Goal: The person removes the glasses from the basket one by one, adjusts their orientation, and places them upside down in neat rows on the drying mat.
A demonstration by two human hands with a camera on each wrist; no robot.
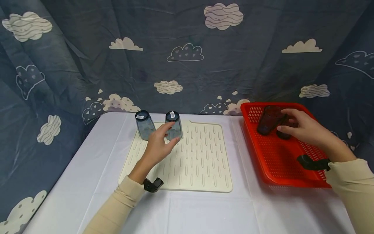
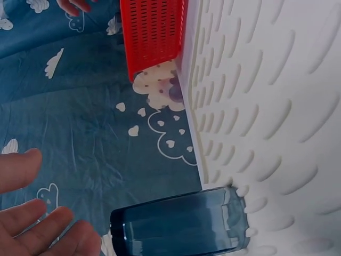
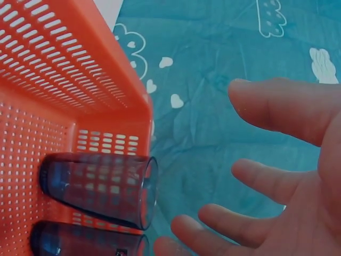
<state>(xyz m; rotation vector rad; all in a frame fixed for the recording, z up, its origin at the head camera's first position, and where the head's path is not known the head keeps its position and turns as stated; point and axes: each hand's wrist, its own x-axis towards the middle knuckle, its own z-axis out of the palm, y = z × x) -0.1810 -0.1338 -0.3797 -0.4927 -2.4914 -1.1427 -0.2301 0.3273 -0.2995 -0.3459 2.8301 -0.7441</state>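
Observation:
Two blue-tinted drinking glasses stand upside down at the far left of a cream drying mat (image 1: 201,156): one glass (image 1: 145,126) at the corner, the other glass (image 1: 175,130) to its right. My left hand (image 1: 159,144) is beside the right-hand one, fingers and thumb spread apart, holding nothing. In the left wrist view that glass (image 2: 181,224) lies beyond the fingertips. Over the red basket (image 1: 257,152), my right hand (image 1: 304,128) hangs with parted fingers. Below it two more glasses stand in the basket, one glass (image 3: 101,186) nearer the back left, another glass (image 3: 85,240) next to it.
A white cloth covers the table (image 1: 204,211). The basket stands at the right, its perforated walls rising around the glasses. A dark blue curtain (image 1: 187,74) with cloud prints hangs directly behind the table and along both sides.

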